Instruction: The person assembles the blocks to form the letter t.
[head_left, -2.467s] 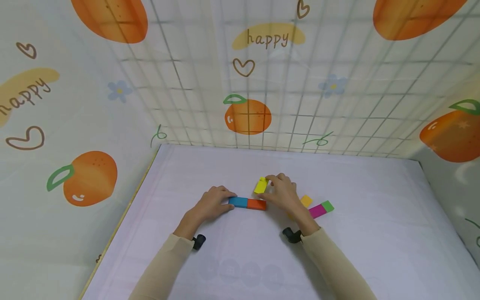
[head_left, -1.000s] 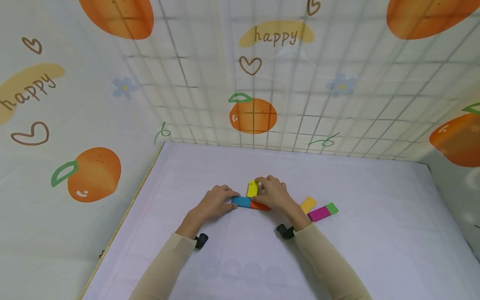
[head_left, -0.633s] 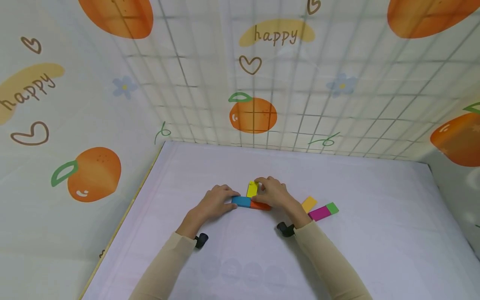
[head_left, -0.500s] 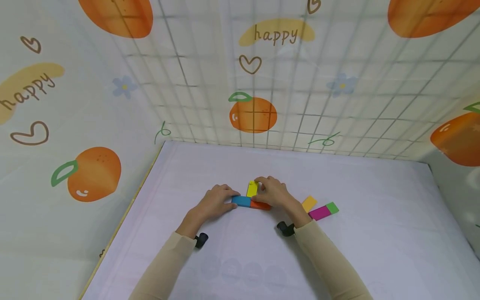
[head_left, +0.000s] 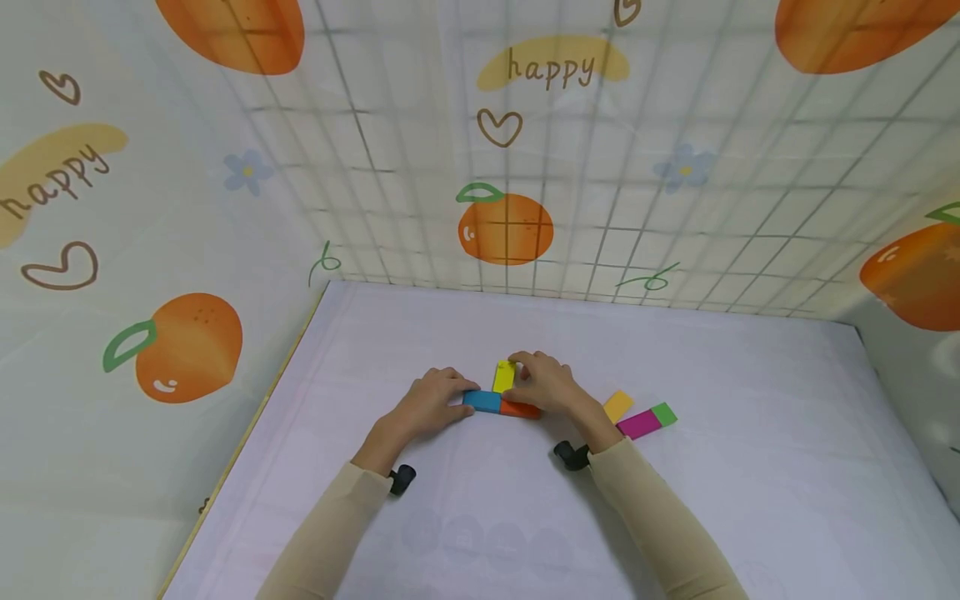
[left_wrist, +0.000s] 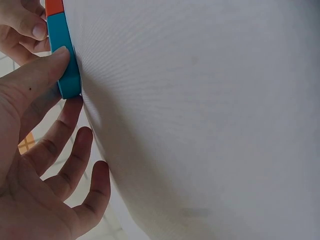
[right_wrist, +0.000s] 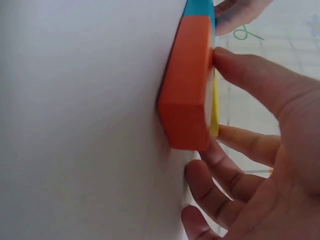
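Six blocks are seen on the table [head_left: 465, 475], two of them within the left grip's row, one in the right grip and three to the right of it. The blue block [head_left: 482, 402] is pinched at its left end by the left hand [head_left: 429, 402], thumb on the near side; three fingers are left loosely bent. The red block [head_left: 525, 410] is set end to end with the blue one, away from the left grip and just below the right. One yellow block [head_left: 504, 377] is held narrowly between thumb and forefinger of the right hand [head_left: 550, 385], at the far side of the row near the join; whether it is touched to the row cannot be told. Beyond the right wrist, one amber block [head_left: 618, 406] is partly covered, with one magenta block [head_left: 640, 424] beside it, touched at its far end by one green block [head_left: 664, 414].
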